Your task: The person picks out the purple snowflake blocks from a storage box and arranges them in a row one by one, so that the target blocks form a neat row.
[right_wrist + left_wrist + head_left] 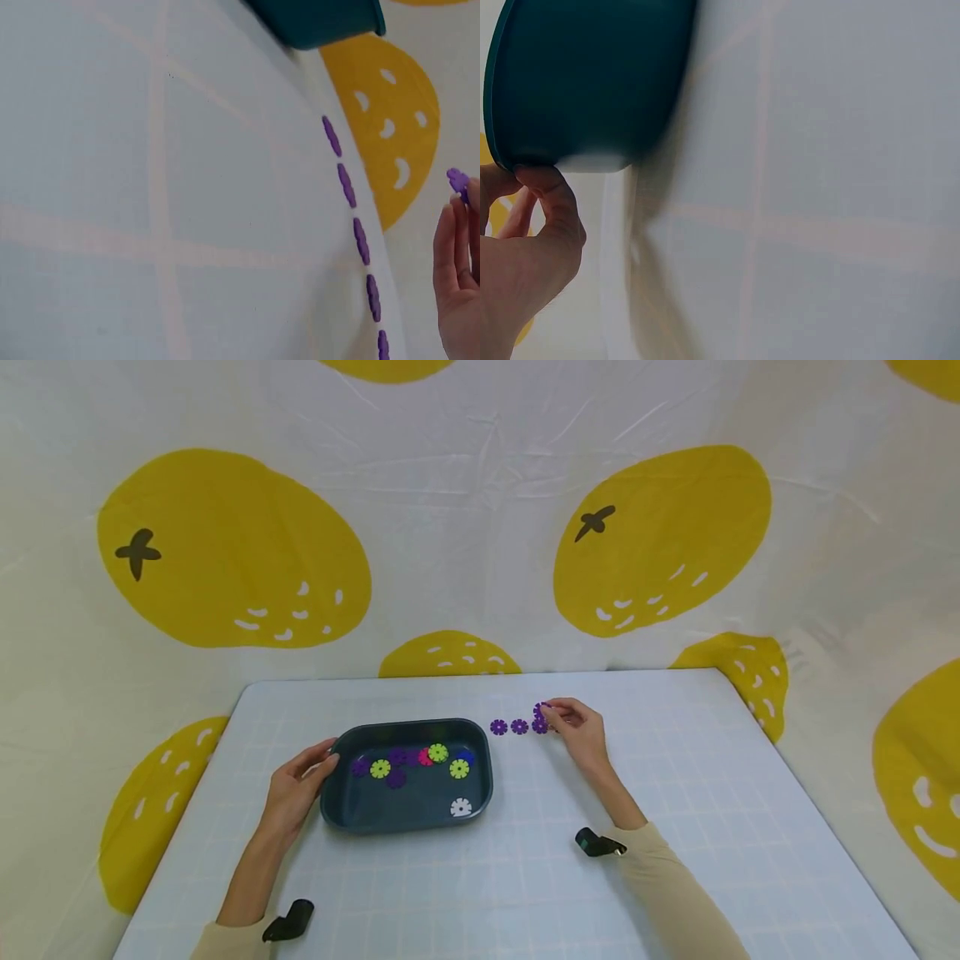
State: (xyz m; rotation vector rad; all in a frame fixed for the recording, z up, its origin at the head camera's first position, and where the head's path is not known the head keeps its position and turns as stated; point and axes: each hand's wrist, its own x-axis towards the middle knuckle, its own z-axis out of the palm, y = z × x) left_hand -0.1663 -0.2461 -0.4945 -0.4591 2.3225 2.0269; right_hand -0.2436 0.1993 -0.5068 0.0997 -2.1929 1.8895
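Right hand [581,735] pinches a purple disc [540,710] above the purple row [520,727] right of the tray [405,818], left hand [296,781] grips tray's left end; looks like row-laying, next needs flat set-down, landing spot unclear behind fingers.

Table [450,893], pale blue, gridded | dark tray [405,824] | row of purple discs [520,727]

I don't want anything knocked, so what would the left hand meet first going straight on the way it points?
The tray, at once: the left hand pinches its rim at the left end. Past that rim, a purple disc looks nearest, though the exact line is hard to judge.
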